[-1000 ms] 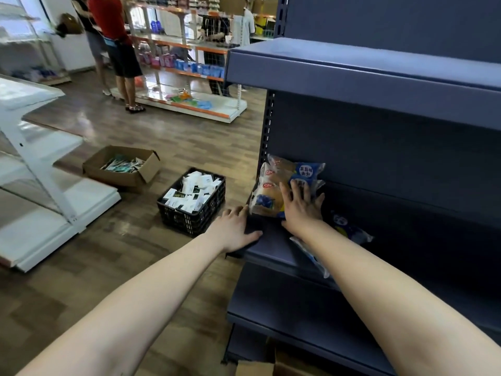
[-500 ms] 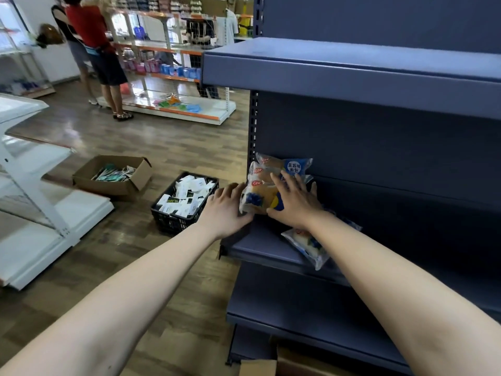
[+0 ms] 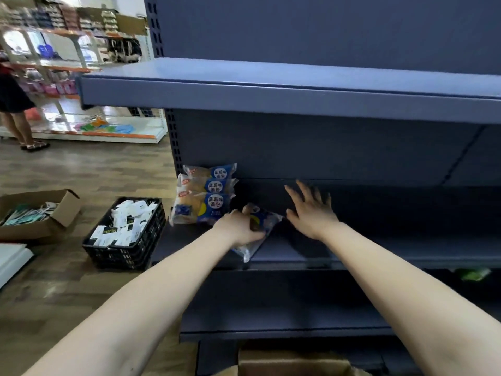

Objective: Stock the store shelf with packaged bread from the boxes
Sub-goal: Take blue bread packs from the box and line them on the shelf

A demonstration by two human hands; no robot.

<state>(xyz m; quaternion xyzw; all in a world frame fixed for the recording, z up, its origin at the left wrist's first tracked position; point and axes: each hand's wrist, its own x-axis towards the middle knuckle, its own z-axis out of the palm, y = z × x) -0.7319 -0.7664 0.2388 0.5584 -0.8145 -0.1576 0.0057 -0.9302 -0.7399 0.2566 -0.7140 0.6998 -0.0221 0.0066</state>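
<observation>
A stack of three blue-and-clear bread packs [image 3: 203, 195] stands at the left end of the dark blue middle shelf [image 3: 406, 256]. Just right of the stack lies a fourth bread pack [image 3: 261, 223], hanging a little over the shelf's front edge. My left hand [image 3: 238, 226] grips this loose pack from its left side. My right hand [image 3: 311, 210] hovers to the right of the pack with fingers spread, holding nothing.
A black crate of white packets [image 3: 126, 232] and an open cardboard box [image 3: 38, 213] sit on the wooden floor at left. Another cardboard box [image 3: 292, 363] is at the shelf's foot. The upper shelf [image 3: 271, 90] overhangs. A person [image 3: 16, 104] stands far left.
Both hands left the stacked packs. My left hand moved right and took hold of the loose pack; my right hand lifted off and moved right, fingers spread. The camera turned right.
</observation>
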